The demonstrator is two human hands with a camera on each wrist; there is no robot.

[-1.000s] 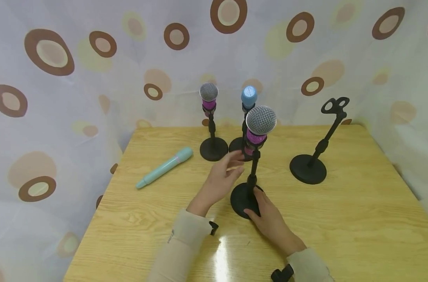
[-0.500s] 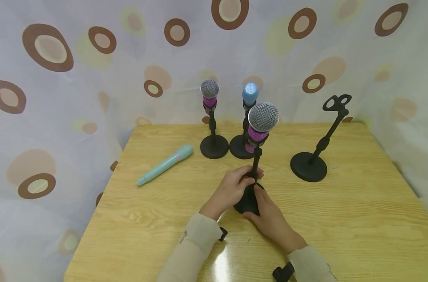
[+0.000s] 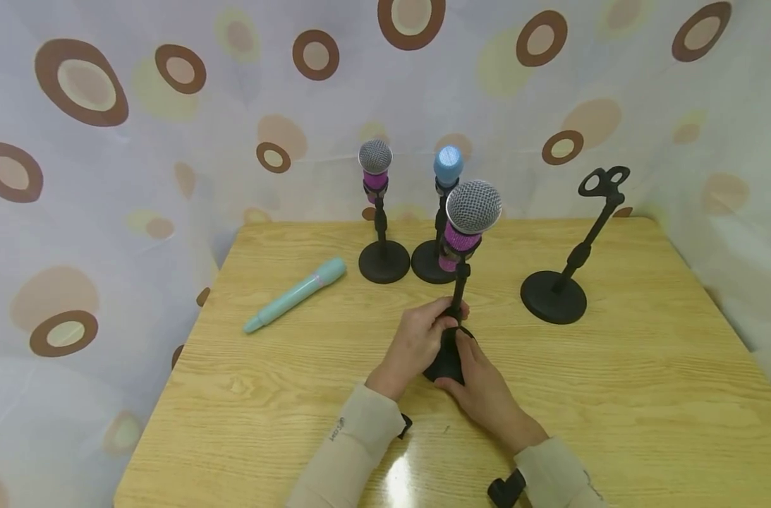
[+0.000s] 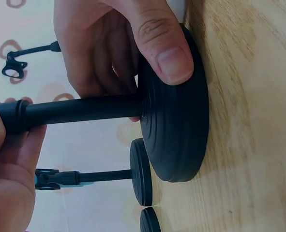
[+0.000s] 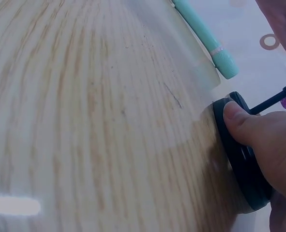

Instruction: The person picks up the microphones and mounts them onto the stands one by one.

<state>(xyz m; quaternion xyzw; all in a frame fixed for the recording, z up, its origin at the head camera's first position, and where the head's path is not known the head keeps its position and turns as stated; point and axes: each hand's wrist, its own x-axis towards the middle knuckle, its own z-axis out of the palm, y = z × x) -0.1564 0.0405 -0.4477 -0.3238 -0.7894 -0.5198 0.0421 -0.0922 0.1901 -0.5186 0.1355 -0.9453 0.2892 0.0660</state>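
We log the nearest black microphone stand [image 3: 460, 288] just right of centre, head view; left hand [image 3: 415, 342] grips its stem [image 4: 84, 110]; right hand [image 3: 489, 394] grasps its base [image 4: 176, 125]; silver-headed magenta microphone [image 3: 471, 214] on top.

Black on the front microphone stand [image 3: 460, 288] and right-hand stand [image 3: 577, 258]. On the front microphone [image 3: 471, 214], silver mesh above glittery magenta; on the back-left microphone [image 3: 375, 168], silver above magenta. Light blue on the back-centre microphone [image 3: 448, 166]. Mint with a pale pink band on the lying microphone [image 3: 295, 296]. Yellow wood grain across the table [image 3: 264, 395]. On the white backdrop [image 3: 188, 134], brown-ringed ovals, peach and pale-yellow spots. Cream on the sleeves [image 3: 360, 434].
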